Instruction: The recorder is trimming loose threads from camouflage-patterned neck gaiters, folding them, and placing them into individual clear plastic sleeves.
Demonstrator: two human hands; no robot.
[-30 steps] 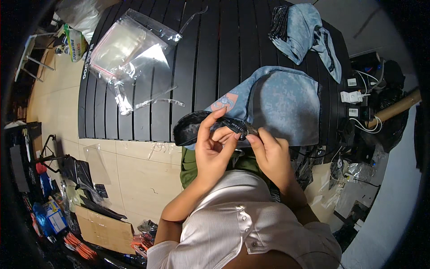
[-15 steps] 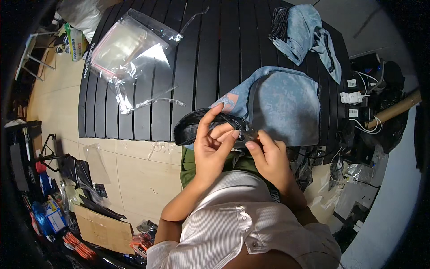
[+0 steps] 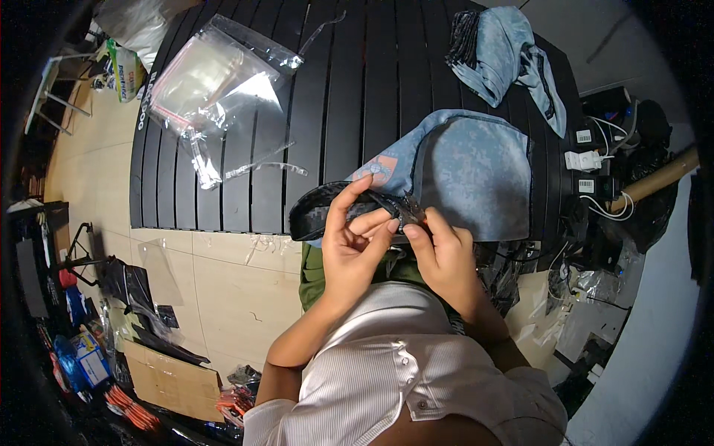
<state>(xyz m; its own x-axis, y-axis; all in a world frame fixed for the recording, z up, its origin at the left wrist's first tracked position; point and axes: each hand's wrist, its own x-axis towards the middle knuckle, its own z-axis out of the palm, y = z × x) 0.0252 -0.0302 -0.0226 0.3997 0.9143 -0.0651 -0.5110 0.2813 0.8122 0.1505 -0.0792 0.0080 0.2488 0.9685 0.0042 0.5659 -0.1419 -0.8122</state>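
Note:
A blue-grey camouflage cloth piece [image 3: 476, 178] lies at the near edge of the black slatted table, with dark edging and a pinkish printed patch. At its left is a curved dark patterned part [image 3: 309, 212], like a brim or a folded cuff. My left hand [image 3: 353, 241] pinches the dark edging between thumb and fingers, its index finger raised along the cloth. Close beside it, my right hand [image 3: 446, 260] is closed, thumb against fingers, at the same edging. Something small, dark and shiny shows at its fingertips; I cannot make out what it is.
Clear plastic bags [image 3: 223, 97] lie on the table's left half. A second blue camouflage cloth [image 3: 506, 56] with dark edging is crumpled at the far right. White plugs and cables [image 3: 587, 161] sit by the right edge. A cardboard piece [image 3: 171, 379] lies on the floor at left.
My right hand has moved slightly left and up, closer to my left fingertips. The left hand and the cloth have hardly moved.

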